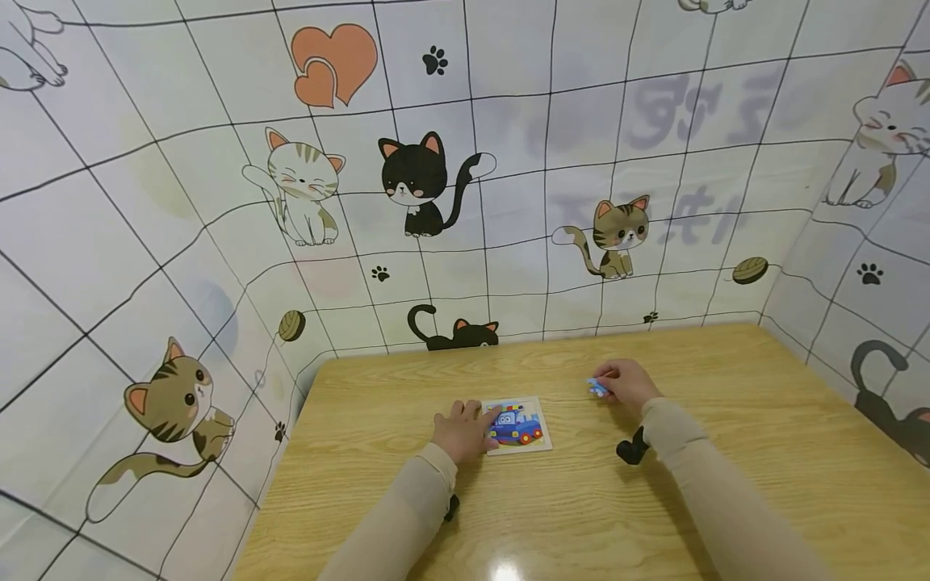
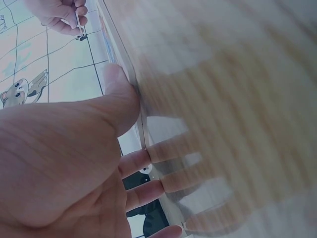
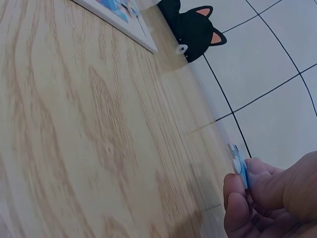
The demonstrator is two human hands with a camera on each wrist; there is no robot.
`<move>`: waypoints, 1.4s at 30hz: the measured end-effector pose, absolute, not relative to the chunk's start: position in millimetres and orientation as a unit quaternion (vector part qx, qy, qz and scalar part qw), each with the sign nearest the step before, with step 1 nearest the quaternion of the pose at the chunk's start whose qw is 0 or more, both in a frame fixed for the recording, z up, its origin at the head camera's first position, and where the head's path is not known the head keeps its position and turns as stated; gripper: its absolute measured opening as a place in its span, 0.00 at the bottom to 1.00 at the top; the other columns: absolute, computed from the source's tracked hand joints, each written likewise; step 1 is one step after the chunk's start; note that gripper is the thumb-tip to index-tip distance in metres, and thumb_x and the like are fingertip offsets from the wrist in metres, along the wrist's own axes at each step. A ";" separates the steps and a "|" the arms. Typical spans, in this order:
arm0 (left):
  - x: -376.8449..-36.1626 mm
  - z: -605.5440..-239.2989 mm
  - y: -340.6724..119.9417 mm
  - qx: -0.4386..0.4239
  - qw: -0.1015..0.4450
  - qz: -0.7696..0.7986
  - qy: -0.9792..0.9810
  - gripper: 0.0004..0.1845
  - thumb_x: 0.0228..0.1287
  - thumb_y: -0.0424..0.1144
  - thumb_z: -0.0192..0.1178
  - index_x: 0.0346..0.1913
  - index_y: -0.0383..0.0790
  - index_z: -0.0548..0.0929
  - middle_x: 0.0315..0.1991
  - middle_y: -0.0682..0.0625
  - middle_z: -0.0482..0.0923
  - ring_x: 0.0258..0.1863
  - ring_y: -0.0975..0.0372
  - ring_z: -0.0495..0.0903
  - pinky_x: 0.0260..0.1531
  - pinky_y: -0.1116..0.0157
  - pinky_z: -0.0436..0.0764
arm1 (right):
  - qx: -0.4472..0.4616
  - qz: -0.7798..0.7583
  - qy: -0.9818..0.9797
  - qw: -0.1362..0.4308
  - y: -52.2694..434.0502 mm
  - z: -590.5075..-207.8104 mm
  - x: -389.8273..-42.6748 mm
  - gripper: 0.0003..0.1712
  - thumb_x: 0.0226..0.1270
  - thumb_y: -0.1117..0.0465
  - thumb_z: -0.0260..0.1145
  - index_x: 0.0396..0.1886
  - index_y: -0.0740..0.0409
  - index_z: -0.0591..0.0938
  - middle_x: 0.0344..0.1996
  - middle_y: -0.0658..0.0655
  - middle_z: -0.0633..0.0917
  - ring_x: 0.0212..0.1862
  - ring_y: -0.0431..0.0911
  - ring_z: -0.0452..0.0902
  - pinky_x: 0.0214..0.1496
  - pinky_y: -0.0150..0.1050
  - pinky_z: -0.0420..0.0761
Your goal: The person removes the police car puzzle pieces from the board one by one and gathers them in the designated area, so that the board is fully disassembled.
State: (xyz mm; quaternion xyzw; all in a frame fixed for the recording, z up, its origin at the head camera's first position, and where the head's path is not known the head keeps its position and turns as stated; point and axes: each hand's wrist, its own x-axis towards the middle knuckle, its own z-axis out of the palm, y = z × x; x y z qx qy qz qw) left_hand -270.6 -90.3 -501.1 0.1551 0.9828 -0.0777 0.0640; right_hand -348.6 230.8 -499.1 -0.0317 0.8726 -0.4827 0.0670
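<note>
Puzzle piece [image 1: 597, 388] pinched, right hand [image 1: 629, 383] | left hand [image 1: 465, 432] on puzzle board [image 1: 534, 442]

A pale wood-grain tabletop [image 1: 726, 452] fills the lower half of the scene, with a bright glare spot near its front edge. Around it on three sides rises a white gridded backdrop [image 1: 552, 129] printed with cartoon cats: a black cat [image 1: 417, 181] sits up high, a striped white cat [image 1: 305, 187] just left of it, and orange hearts [image 1: 333, 63] above them. Another black cat [image 1: 458, 332] peeks over the tabletop's far edge.
</note>
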 end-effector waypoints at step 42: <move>-269.1 -502.3 -91.9 0.156 0.054 -0.086 0.983 0.34 0.67 0.66 0.43 0.75 0.70 0.52 0.70 0.54 0.58 0.63 0.54 0.61 0.48 0.45 0.73 | -0.073 -0.283 0.956 -0.030 306.1 -512.9 -366.5 0.07 0.64 0.69 0.61 0.38 0.70 0.82 0.35 0.68 0.83 0.39 0.59 0.78 0.42 0.53 0.76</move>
